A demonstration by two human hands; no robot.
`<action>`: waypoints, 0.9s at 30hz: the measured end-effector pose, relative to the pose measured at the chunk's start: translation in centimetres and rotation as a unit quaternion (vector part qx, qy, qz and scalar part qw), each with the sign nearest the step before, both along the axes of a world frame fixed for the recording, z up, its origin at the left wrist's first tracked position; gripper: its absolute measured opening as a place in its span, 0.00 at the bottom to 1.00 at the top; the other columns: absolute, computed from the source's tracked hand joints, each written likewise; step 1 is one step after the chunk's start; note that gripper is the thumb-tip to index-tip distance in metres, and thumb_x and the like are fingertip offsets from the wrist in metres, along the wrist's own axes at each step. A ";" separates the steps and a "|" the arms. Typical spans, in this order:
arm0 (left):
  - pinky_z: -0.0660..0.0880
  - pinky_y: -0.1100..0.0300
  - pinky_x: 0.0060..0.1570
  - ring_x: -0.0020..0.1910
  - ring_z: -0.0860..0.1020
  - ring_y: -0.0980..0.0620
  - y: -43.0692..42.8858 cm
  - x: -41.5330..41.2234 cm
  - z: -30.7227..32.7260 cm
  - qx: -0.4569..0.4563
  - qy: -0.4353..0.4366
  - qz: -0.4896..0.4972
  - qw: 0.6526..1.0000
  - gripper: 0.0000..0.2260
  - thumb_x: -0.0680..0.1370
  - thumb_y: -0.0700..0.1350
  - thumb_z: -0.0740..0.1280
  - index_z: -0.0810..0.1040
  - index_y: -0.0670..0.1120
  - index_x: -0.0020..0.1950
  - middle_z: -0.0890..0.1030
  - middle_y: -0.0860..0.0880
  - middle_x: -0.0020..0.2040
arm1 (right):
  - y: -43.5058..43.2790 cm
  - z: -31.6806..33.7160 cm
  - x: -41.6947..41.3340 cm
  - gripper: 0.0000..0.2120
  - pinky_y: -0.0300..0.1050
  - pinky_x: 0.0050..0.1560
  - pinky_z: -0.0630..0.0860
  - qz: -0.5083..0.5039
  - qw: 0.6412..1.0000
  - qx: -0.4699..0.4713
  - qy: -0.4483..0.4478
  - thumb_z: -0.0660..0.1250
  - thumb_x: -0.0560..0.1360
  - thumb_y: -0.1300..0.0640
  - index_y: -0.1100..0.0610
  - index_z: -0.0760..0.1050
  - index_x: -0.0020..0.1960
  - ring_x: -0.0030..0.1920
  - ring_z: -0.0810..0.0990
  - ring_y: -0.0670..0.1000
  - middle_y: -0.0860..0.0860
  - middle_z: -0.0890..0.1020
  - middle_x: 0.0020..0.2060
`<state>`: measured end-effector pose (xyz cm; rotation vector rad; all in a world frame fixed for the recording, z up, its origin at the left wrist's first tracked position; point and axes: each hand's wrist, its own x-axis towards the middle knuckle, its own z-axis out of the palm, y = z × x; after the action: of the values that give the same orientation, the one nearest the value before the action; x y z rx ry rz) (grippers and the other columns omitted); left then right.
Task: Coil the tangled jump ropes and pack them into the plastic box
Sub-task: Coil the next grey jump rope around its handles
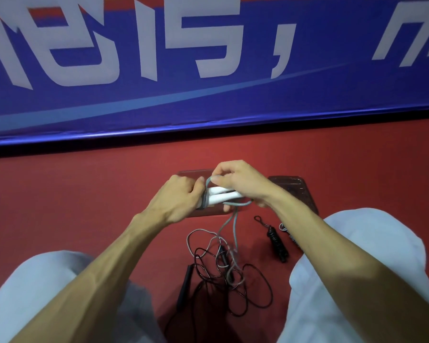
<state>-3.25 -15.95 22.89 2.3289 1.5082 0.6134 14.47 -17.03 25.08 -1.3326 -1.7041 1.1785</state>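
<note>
Underfoot, a red floor (60, 194) meets a blue banner (208, 100) with white characters. The left grip (181, 194) clasps two white handles (223, 194) wound with grey rope (204, 200). The right grip (235, 180) pinches that rope over the clear plastic box (191, 173). Tangled black rope (233, 288) lies between the knees.

Blue lettered banner (208, 107), red floor (60, 194)

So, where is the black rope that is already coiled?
In the head view, the coiled black rope lies on the red floor, to the right of the tangled ropes and just left of the right arm.
</note>
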 end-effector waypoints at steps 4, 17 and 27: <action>0.66 0.50 0.35 0.34 0.72 0.41 0.0 0.5 0.0 0.004 -0.082 0.061 0.995 0.24 0.83 0.58 0.51 0.65 0.47 0.31 0.75 0.46 0.30 | 0.5 0.0 0.2 0.07 0.45 0.32 0.76 -0.069 0.997 0.015 -0.011 0.68 0.76 0.59 0.56 0.79 0.40 0.29 0.77 0.49 0.50 0.77 0.31; 0.68 0.63 0.38 0.38 0.75 0.60 -1.2 -0.5 0.6 0.059 -0.041 -0.170 0.983 0.26 0.76 0.54 0.67 0.58 0.60 0.70 0.77 0.60 0.41 | 0.5 1.0 2.3 0.05 0.37 0.28 0.72 -0.082 0.992 -0.081 0.057 0.70 0.75 0.60 0.61 0.82 0.43 0.31 0.78 0.48 0.52 0.81 0.32; 0.68 0.63 0.29 0.30 0.71 0.57 -0.5 -0.3 2.1 -0.091 -0.362 -0.111 0.921 0.08 0.82 0.41 0.63 0.75 0.55 0.55 0.78 0.54 0.38 | 0.3 1.4 2.5 0.21 0.35 0.22 0.63 -0.019 0.918 -0.217 0.331 0.54 0.82 0.47 0.62 0.76 0.47 0.21 0.70 0.46 0.56 0.82 0.34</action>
<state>-3.58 -16.48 24.96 1.7854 0.8973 1.0634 16.98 -16.71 26.48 -1.0119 -0.9556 1.8014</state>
